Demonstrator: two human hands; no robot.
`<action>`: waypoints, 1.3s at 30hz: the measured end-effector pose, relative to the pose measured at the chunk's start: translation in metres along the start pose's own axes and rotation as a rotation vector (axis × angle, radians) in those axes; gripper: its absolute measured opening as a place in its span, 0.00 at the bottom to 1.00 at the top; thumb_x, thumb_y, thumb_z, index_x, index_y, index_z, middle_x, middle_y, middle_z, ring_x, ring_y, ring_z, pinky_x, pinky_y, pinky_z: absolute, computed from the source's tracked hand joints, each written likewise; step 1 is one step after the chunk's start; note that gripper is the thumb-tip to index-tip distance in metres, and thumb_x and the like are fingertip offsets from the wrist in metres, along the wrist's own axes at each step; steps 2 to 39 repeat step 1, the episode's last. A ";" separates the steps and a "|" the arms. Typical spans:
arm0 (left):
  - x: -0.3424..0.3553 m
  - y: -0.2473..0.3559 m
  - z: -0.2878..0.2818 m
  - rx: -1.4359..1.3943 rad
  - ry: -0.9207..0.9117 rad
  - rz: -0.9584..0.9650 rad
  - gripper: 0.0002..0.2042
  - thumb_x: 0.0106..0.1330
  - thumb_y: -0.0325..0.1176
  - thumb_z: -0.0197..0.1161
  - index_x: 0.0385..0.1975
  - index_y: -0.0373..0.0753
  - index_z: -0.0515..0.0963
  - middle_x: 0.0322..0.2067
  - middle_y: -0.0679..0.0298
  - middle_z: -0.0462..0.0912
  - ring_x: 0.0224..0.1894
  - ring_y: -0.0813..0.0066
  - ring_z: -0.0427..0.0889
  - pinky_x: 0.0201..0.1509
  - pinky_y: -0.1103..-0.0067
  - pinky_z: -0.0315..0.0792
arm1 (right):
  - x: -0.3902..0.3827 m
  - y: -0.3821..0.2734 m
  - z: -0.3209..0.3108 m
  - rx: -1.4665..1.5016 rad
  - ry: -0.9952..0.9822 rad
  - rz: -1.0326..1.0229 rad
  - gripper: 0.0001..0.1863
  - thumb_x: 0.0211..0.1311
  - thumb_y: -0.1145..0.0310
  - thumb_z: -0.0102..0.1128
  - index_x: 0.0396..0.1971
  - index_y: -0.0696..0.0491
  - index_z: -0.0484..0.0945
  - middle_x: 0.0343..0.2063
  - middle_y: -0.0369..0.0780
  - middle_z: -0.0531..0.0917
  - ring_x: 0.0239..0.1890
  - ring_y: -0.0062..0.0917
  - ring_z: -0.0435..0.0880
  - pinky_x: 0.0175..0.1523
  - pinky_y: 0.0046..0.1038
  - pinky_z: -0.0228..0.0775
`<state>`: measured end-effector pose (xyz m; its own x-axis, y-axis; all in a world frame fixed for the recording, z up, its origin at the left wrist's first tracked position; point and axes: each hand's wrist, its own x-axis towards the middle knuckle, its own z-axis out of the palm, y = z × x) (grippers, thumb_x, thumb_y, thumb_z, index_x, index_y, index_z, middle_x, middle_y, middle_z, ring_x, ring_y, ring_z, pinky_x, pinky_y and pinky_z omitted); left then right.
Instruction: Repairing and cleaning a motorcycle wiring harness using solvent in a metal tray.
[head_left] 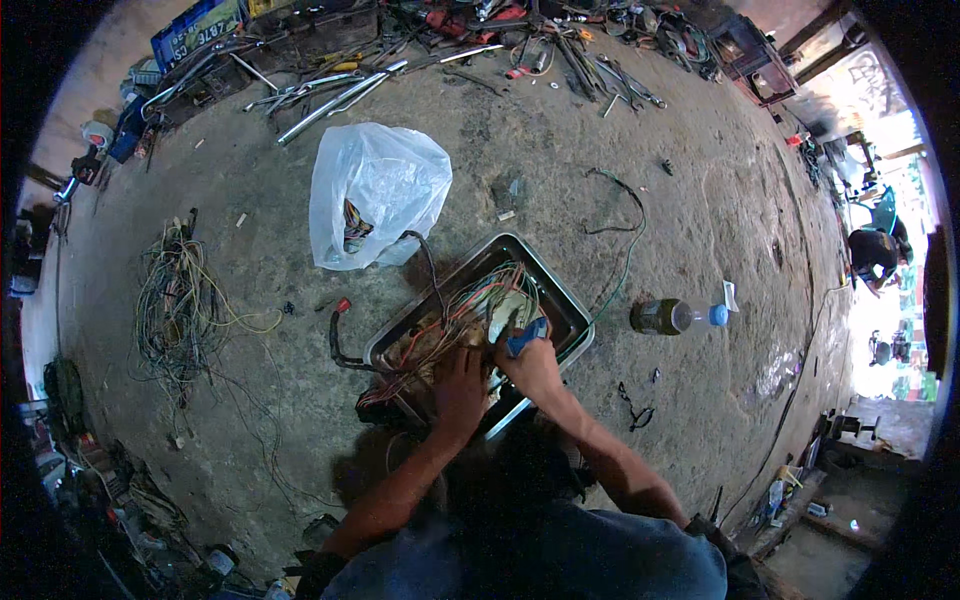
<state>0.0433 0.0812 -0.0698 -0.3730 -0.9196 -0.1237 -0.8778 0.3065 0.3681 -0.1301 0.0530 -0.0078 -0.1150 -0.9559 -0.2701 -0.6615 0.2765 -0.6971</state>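
A metal tray (578,300) stands in front of me, holding a tangled wiring harness (490,292) of red, green and pale wires. My left hand (460,388) is over the tray's near left part, its fingers closed on the wires; the fingertips are partly hidden. My right hand (533,368), just to its right, is closed around a small blue object (527,338), whose kind I cannot make out. A whitish piece (508,312) lies among the wires beside the blue object. A dark sheathed cable (338,340) with a red end sticks out over the tray's left side.
Beyond the tray is a white plastic bag (385,185) with wires inside. A heap of loose wires (180,310) lies on the left. On the right lies a bottle of dark liquid (660,316) with a blue cap. Hand tools (340,100) line the far edge.
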 end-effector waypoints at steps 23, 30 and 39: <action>-0.005 0.004 0.002 0.052 -0.011 -0.022 0.27 0.73 0.44 0.67 0.69 0.45 0.70 0.66 0.51 0.73 0.67 0.46 0.74 0.72 0.53 0.66 | 0.004 -0.002 -0.012 0.094 -0.225 0.249 0.17 0.58 0.66 0.73 0.46 0.54 0.86 0.59 0.60 0.80 0.64 0.53 0.79 0.65 0.45 0.75; -0.005 0.004 0.002 0.052 -0.011 -0.022 0.27 0.73 0.44 0.67 0.69 0.45 0.70 0.66 0.51 0.73 0.67 0.46 0.74 0.72 0.53 0.66 | 0.004 -0.002 -0.012 0.094 -0.225 0.249 0.17 0.58 0.66 0.73 0.46 0.54 0.86 0.59 0.60 0.80 0.64 0.53 0.79 0.65 0.45 0.75; -0.005 0.004 0.002 0.052 -0.011 -0.022 0.27 0.73 0.44 0.67 0.69 0.45 0.70 0.66 0.51 0.73 0.67 0.46 0.74 0.72 0.53 0.66 | 0.004 -0.002 -0.012 0.094 -0.225 0.249 0.17 0.58 0.66 0.73 0.46 0.54 0.86 0.59 0.60 0.80 0.64 0.53 0.79 0.65 0.45 0.75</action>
